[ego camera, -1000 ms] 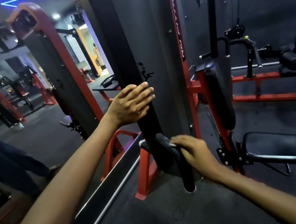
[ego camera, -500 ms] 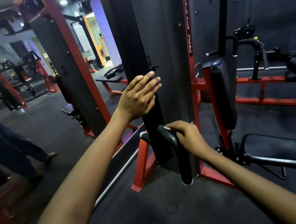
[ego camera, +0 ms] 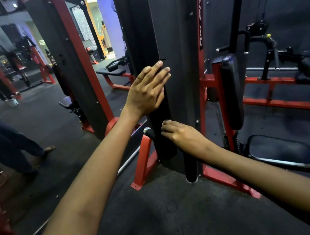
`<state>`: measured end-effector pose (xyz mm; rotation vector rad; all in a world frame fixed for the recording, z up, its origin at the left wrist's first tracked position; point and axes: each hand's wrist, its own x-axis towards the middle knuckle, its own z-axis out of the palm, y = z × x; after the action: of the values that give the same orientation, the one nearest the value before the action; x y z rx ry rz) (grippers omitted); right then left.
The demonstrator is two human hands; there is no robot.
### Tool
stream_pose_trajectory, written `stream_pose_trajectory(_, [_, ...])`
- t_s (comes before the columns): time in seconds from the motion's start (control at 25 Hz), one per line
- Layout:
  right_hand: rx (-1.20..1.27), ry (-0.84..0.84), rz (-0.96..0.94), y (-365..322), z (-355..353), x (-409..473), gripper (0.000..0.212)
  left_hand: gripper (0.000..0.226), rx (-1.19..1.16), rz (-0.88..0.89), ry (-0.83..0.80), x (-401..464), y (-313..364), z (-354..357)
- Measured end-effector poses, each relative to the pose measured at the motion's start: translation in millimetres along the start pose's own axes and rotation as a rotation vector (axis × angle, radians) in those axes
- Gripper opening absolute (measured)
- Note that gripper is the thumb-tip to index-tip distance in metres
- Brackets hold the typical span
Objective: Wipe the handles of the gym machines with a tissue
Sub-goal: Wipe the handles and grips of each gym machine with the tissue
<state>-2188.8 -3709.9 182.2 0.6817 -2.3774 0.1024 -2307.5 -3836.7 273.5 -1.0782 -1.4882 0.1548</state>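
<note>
**Both hands on the black column of a gym machine**

The left hand (ego camera: 149, 91) lies flat against the front edge of the tall black column (ego camera: 172, 53), its fingers (ego camera: 159, 69) stretched out and held close together, gripping nothing. Lower down, the right hand (ego camera: 183, 135) is curled over the top of a black handle (ego camera: 190, 167) that hangs down in front of the column's base; its fingers are bent and narrow around the grip. A small pale edge shows at the fingertips, too small to tell whether it is the tissue, so where the tissue is cannot be told for certain. The lower end of the handle hangs free just above the dark floor (ego camera: 166, 217). A second grip with a shiny metal end cap (ego camera: 148, 130) juts out to the left of the column, just beside the right hand and apart from it.

Red frame feet (ego camera: 144, 168) spread from the column base. To the right stand an upright black back pad (ego camera: 231, 93) and a black seat (ego camera: 279, 152). On the left a mirror (ego camera: 15, 98) reflects other red and black machines and a person's legs.
</note>
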Motion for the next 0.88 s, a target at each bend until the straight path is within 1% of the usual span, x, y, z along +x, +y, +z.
stream_pose_trajectory(0.08, [-0.114, -0.003, -0.156, -3, 8, -38, 0.046, 0.042, 0.019, 0.005, -0.008, -4, 4, -1])
stream_pose_trajectory(0.16, [-0.115, -0.019, -0.242, -8, 8, -90, 0.054, 0.043, 0.029, -0.005, -0.014, -6, 8, -1])
stream_pose_trajectory(0.24, [-0.077, -0.057, -0.341, 1, 8, -108, 0.053, 0.045, 0.047, -0.039, -0.009, -7, 11, 1])
stream_pose_trajectory(0.32, [-0.056, -0.057, -0.333, 12, 3, -74, 0.045, 0.047, 0.061, -0.093, -0.007, -9, 17, 3])
stream_pose_trajectory(0.36, [-0.057, -0.037, -0.285, 15, -4, -50, 0.043, 0.047, 0.064, -0.111, -0.012, -9, 21, 4])
stream_pose_trajectory(0.4, [-0.061, 0.01, -0.227, 17, -6, -35, 0.044, 0.048, 0.063, -0.125, -0.018, -10, 24, 4])
stream_pose_trajectory(0.44, [-0.081, 0.021, -0.18, 17, -5, -32, 0.048, 0.048, 0.061, -0.131, -0.023, -12, 26, 4])
stream_pose_trajectory(0.48, [-0.087, -0.004, -0.143, 13, 1, -42, 0.05, 0.049, 0.058, -0.13, -0.026, -13, 29, 4])
stream_pose_trajectory(0.56, [-0.051, -0.08, -0.173, 4, 19, -89, 0.052, 0.05, 0.051, -0.121, -0.028, -17, 30, 3])
stream_pose_trajectory(0.64, [0.022, -0.097, -0.299, 3, 24, -120, 0.048, 0.051, 0.06, -0.116, -0.019, -17, 30, 4])
stream_pose_trajectory(0.72, [-0.06, -0.049, -0.385, 12, 26, -108, 0.039, 0.052, 0.079, -0.131, 0.002, -16, 29, 6])
stream_pose_trajectory(0.8, [-0.169, 0.064, -0.344, 13, 31, -82, 0.03, 0.053, 0.084, -0.162, 0.022, -14, 31, 10])
stream_pose_trajectory(0.84, [-0.234, 0.08, -0.326, 9, 38, -81, 0.033, 0.053, 0.089, -0.183, 0.024, -15, 33, 12])
stream_pose_trajectory(0.88, [-0.279, 0.041, -0.318, 2, 47, -90, 0.038, 0.052, 0.098, -0.197, 0.023, -17, 35, 13])
